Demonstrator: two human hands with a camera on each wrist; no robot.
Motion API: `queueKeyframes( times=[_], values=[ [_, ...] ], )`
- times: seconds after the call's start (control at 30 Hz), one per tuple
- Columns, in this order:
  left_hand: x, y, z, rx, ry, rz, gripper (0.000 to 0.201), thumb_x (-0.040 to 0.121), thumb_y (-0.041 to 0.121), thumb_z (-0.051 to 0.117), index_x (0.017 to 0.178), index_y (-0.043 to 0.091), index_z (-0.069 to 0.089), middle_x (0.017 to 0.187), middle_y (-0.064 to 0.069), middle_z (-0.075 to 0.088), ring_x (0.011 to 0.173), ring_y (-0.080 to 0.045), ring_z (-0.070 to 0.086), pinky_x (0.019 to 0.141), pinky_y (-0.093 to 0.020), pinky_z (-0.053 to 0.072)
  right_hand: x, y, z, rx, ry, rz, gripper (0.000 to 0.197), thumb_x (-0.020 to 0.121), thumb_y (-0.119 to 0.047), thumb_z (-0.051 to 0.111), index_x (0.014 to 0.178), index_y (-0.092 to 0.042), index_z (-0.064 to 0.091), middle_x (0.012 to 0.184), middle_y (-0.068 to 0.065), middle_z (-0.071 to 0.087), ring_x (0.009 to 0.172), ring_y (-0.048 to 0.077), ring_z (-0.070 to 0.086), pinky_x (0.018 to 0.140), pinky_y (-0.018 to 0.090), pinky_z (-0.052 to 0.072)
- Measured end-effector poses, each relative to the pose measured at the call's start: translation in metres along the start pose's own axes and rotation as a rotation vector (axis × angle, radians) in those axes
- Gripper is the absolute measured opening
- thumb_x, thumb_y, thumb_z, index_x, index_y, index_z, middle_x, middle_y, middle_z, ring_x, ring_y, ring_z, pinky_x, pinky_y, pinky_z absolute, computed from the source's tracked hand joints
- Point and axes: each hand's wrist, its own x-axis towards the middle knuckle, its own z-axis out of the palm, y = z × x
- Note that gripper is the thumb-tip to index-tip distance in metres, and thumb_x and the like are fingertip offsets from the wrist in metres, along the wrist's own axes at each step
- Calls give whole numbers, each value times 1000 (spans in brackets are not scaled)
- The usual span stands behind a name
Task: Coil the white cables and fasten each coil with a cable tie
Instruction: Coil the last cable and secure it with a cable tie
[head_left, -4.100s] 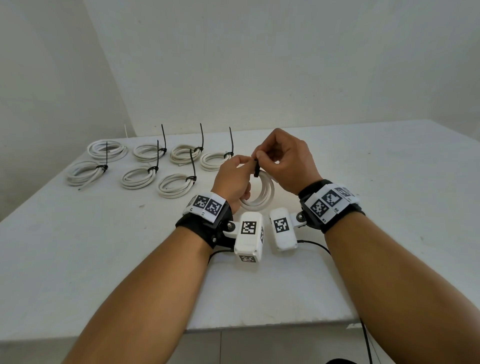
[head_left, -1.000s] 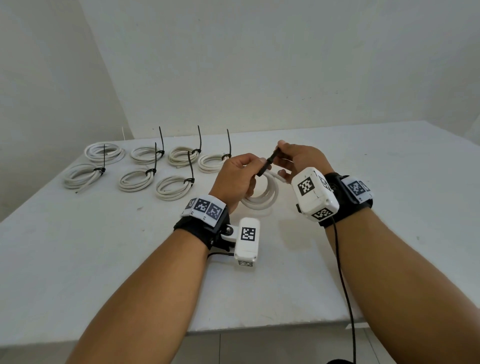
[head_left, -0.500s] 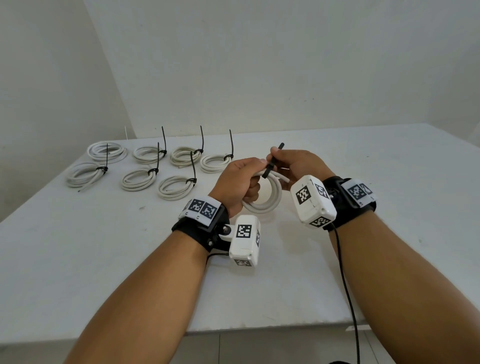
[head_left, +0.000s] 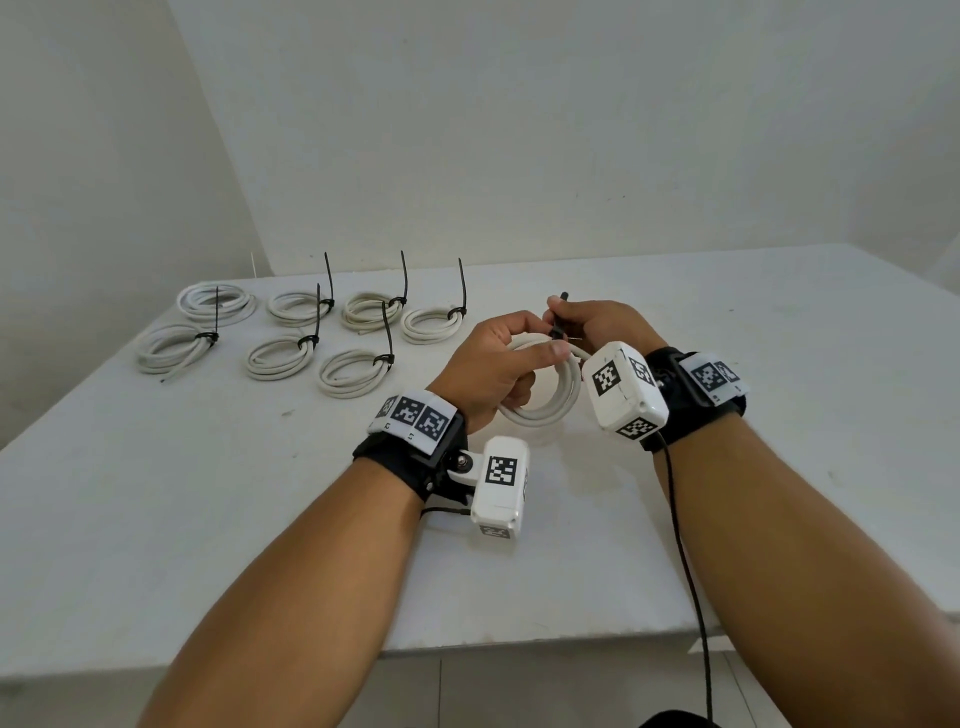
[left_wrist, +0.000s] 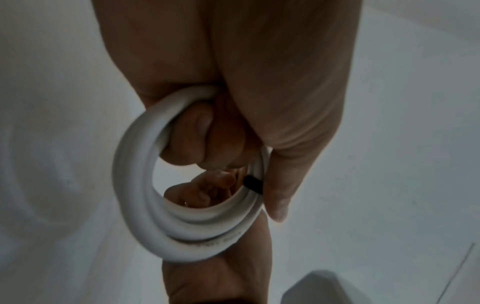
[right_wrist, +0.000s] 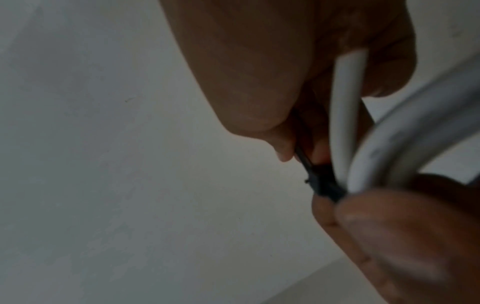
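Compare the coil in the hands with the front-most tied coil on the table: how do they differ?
The held coil is lifted and upright, gripped by the left hand; the front tied coil lies flat, untouched. Its tie tail stands free; the held coil's tie is pinched by the right hand. Both are white.

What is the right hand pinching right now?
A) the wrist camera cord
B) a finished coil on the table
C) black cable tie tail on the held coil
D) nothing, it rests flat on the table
C: the right hand pinches the black cable tie at the white coil that the left hand grips above the table.
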Motion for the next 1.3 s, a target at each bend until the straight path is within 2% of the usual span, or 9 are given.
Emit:
queueKeyframes(
  times=[0.27, 0.4, 0.47, 0.6, 0.73, 0.9, 1.03, 1.17, 1.3],
  values=[
    [-2, -3, -12, 40, 45, -10, 11, 93, 8, 63, 84, 10, 57, 45, 10, 39, 36, -8, 26, 40, -18, 23, -7, 1, 18, -54, 63, 44, 26, 92, -28, 67, 73, -10, 66, 68, 5, 65, 54, 19, 60, 61, 29, 51],
    [3, -3, -29, 187, 239, 56, 8, 87, 16, 72, 86, 12, 66, 50, 8, 52, 36, -11, 39, 38, -19, 31, -4, -2, 21, -59, 96, 28, 34, 94, -37, 61, 95, -5, 72, 86, 6, 75, 73, 22, 70, 67, 30, 56],
    [7, -1, -41, 337, 406, 117, 12, 85, 22, 75, 90, 14, 68, 63, 10, 62, 48, -10, 52, 46, -20, 41, 1, -8, 19, -319, 164, -9, 37, 93, -42, 60, 103, -9, 72, 102, 3, 75, 100, 25, 68, 87, 35, 54],
    [13, 0, -60, 672, 631, 118, 26, 93, 33, 58, 109, 13, 62, 103, -1, 67, 95, -20, 61, 75, -25, 41, 4, -14, 9, -1038, 166, 82, 62, 93, -50, 57, 133, -3, 56, 137, 14, 56, 128, 31, 52, 97, 33, 42],
    [25, -7, -64, 920, 506, -58, 38, 101, 23, 35, 132, 8, 49, 127, -15, 60, 115, -34, 55, 85, -33, 39, -7, -7, -8, -1366, 79, 226, 76, 88, -58, 60, 143, -10, 44, 150, 12, 44, 134, 31, 44, 104, 35, 36],
    [38, -8, -66, 1130, 335, -123, 32, 95, 10, 41, 120, 6, 61, 120, -15, 64, 109, -32, 58, 81, -29, 38, -23, -12, -10, -1301, 0, 269, 64, 92, -47, 62, 143, -12, 44, 144, 10, 48, 117, 27, 50, 88, 27, 39],
    [41, -6, -72, 1241, 238, -130, 31, 93, 15, 55, 122, 14, 67, 129, -5, 63, 118, -25, 57, 95, -25, 41, -26, -14, -9, -1310, 30, 276, 68, 95, -42, 60, 147, -5, 38, 152, 13, 40, 137, 29, 42, 103, 30, 39],
    [38, -5, -73, 1269, 271, -119, 16, 87, 17, 63, 103, 14, 64, 108, -5, 68, 102, -24, 62, 77, -25, 44, -25, -11, -11, -1269, 43, 295, 69, 95, -39, 61, 147, -1, 37, 155, 15, 36, 139, 30, 41, 104, 33, 41],
    [37, 1, -67, 1324, 240, -150, 11, 85, 9, 60, 90, 17, 66, 109, -3, 69, 102, -23, 63, 79, -23, 44, -18, -5, -14, -1229, 56, 281, 83, 90, -47, 65, 150, -3, 28, 156, 16, 31, 136, 30, 44, 107, 36, 43]
  ],
)
